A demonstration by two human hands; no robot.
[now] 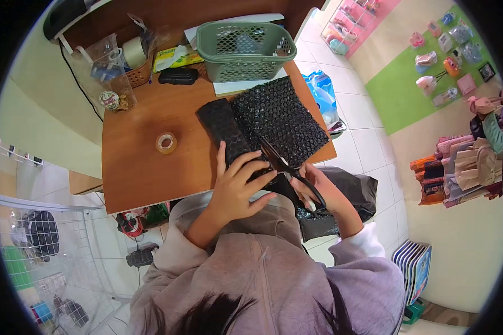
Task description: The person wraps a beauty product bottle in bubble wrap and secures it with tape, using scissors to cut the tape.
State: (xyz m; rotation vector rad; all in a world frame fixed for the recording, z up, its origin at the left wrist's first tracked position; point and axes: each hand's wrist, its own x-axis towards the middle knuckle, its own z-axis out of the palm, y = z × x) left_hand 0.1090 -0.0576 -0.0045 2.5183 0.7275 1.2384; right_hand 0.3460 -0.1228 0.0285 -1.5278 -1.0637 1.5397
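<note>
"Head view: what is the left hand (237, 187) lying on?"

"It is pressing flat on black bubble wrap (282, 120), a dimpled, glossy plastic sheet. Its fingers (250, 162) are spreading apart, clamping on nothing, just holding the plastic down against the wooden table (145, 167)."

"And the right hand (318, 192)?"

"It is gripping the scissors (285, 164). Its fingers are curling tight around the dark handles, and the thin metal blades are sticking out past the knuckles. Whether the blades are parting cannot be told."

"Which way are they pointing?"

"Away from the person. Their long axis is running diagonally from the right palm toward the left fingertips, with the tips lying on the near edge of the sheet, just beside the left index finger."

"How is the wrap lying?"

"The wide part is roughly square, turned like a diamond, spreading beyond both sets of fingertips. A narrower folded strip (223, 125) of the same bubbly material is stretching straight out from under the left fingers, with its long axis heading to the far side of the table."

"Anything else near?"

"A small round tape roll (166, 143) is sitting well to the outside of the left thumb. A green plastic lattice basket (246, 50) is standing far beyond the fingertips. A crinkled black bag (357, 192) is hanging beside the right wrist."
</note>
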